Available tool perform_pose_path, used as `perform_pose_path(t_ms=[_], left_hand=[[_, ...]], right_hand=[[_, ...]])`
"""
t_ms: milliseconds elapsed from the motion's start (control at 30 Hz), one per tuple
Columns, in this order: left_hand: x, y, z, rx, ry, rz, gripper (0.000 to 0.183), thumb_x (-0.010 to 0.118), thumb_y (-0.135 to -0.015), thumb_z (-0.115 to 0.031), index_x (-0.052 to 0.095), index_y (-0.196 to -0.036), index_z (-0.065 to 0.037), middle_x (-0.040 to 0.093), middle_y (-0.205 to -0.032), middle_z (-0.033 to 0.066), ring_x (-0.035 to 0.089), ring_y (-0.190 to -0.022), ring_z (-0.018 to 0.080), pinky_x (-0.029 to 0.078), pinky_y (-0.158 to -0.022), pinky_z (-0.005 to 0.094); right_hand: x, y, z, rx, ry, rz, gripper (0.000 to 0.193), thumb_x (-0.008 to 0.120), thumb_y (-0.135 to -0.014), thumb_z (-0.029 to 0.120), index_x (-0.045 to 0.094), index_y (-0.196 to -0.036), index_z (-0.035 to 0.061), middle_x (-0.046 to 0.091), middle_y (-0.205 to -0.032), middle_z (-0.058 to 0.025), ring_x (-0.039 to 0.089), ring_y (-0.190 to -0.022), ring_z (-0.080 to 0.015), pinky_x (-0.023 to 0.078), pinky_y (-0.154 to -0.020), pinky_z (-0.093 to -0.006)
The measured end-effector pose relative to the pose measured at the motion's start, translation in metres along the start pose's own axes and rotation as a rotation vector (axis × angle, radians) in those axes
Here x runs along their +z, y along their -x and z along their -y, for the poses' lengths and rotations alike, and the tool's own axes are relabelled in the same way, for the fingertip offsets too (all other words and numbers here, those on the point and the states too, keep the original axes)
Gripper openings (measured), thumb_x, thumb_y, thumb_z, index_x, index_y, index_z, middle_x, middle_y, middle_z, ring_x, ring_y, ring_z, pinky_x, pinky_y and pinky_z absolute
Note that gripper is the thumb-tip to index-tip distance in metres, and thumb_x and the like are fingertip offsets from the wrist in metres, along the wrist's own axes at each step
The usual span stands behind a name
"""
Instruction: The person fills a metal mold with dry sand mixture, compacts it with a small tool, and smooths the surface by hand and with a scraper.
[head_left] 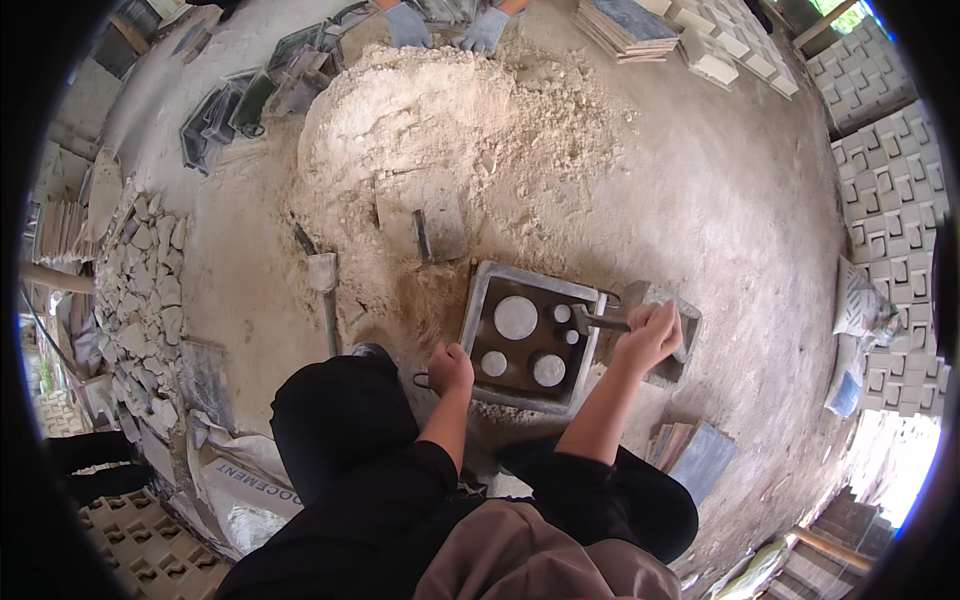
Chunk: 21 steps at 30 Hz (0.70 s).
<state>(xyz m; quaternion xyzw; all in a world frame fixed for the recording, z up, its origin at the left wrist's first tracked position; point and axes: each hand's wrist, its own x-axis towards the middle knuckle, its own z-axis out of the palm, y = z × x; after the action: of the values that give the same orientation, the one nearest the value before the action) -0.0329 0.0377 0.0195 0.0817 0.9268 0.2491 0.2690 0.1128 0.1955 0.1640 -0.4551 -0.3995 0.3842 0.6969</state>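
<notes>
Between my knees lies a square metal mould (476,300) with a brown inside and several pale round discs of different sizes, such as the large disc (515,318). My left hand (450,370) is closed at the mould's left side, around a thin wire handle (421,380) whose loop sticks out past the fingers. On the right, my right hand (652,335) grips a hammer (606,322) by its handle. The hammer's head is over the mould beside the small discs; whether it touches them I cannot tell. A block-like grey piece (690,345) lies beneath my right hand.
Ahead rises a heap of pale sandy mix (400,120), with another person's gloved hands (482,32) behind it. A flat board with a handle (421,235) and a hammer-like tool (325,275) lie nearer. Broken pieces (145,280) line the left; stacked blocks (890,190) stand right.
</notes>
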Motion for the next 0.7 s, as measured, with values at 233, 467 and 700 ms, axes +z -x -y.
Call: perform_pose_path(t_ms=[233,467,700], left_hand=[[0.002,0.000,-0.001,-0.019,-0.001,0.009,0.033,0.034,-0.077,-0.026,0.055,-0.081,-0.002,0.058,-0.082,0.0225,0.053,-0.080,0.0420,0.040,-0.071,0.0504],[0.006,-0.005,0.001,0.026,-0.025,-0.005,0.032,0.036,-0.077,-0.027,0.056,-0.081,-0.003,0.059,-0.081,0.0216,0.055,-0.078,0.0410,0.042,-0.070,0.0503],[0.009,-0.009,0.003,0.018,-0.016,-0.014,0.031,0.036,-0.076,-0.027,0.056,-0.079,-0.003,0.059,-0.080,0.0217,0.055,-0.077,0.0413,0.041,-0.069,0.0509]], right_hand=[[-0.006,0.016,-0.023,-0.011,0.142,0.120,0.037,0.037,-0.089,0.011,0.035,-0.052,0.0078,0.037,-0.044,0.0006,0.028,-0.039,-0.0050,0.019,-0.036,-0.0224],[0.000,0.024,-0.017,-0.211,0.280,0.169,0.035,0.035,-0.087,0.004,0.030,-0.052,0.0053,0.038,-0.044,-0.0012,0.032,-0.039,-0.0072,0.022,-0.038,-0.0225],[0.006,0.019,0.004,-0.150,0.043,0.097,0.038,0.036,-0.089,0.013,0.036,-0.053,0.0047,0.039,-0.044,-0.0012,0.032,-0.040,-0.0075,0.023,-0.038,-0.0225]])
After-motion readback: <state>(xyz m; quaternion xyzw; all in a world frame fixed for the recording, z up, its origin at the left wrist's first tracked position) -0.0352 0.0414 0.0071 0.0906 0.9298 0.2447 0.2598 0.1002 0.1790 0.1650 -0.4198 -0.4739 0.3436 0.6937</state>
